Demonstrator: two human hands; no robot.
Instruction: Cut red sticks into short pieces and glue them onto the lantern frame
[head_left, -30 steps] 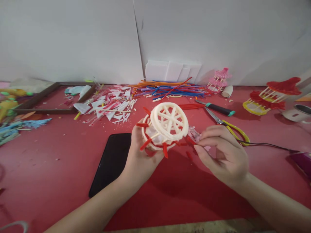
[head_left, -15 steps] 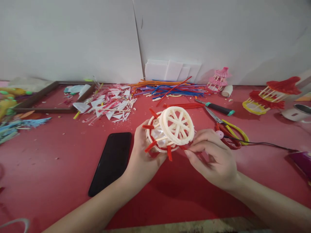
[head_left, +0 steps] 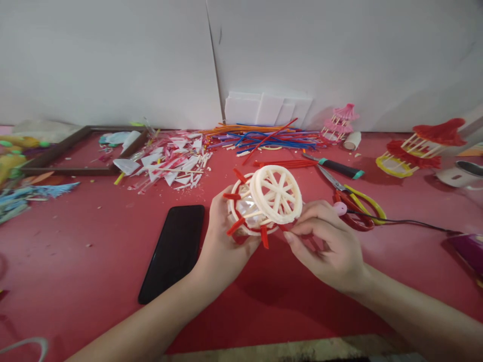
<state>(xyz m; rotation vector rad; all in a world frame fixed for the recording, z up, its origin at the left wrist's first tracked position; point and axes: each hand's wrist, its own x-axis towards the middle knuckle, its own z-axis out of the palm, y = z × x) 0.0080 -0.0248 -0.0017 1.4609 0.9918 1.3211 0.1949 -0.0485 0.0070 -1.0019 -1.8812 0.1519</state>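
1. Head view, container-like pieces: the cream, round, openwork drum (head_left: 279,194), topped by a spoked wheel, is held tilted between the two hands above the worktop, and a clear, shiny sheet (head_left: 247,207) shows inside it. At the far left, a dark brown rectangular frame (head_left: 71,172) lies flat, with a crumpled pale blue and white scrap (head_left: 115,138) within its border.
2. Head view, grip: the left hand (head_left: 222,246) grasps the drum around its lower side. The right hand (head_left: 330,246) has thumb and fingertips pinched on a short red fuzzy strip (head_left: 283,228) at the drum's lower right edge.
3. Head view, materials and shapes: more red fuzzy tabs (head_left: 264,237) stick out from the drum's rim, and thin cream rods join its two rings. The red, smooth worktop (head_left: 94,271) carries a flat black phone (head_left: 171,254) just beside the left hand, scissors with red and yellow handles (head_left: 341,188) near the right hand, a black and teal handled tool (head_left: 341,169), a heap of orange, blue and purple fuzzy stems (head_left: 271,138), white and pink scraps (head_left: 169,163), a tiered pink pagoda-like model (head_left: 341,124) and a red and yellow one (head_left: 433,133).
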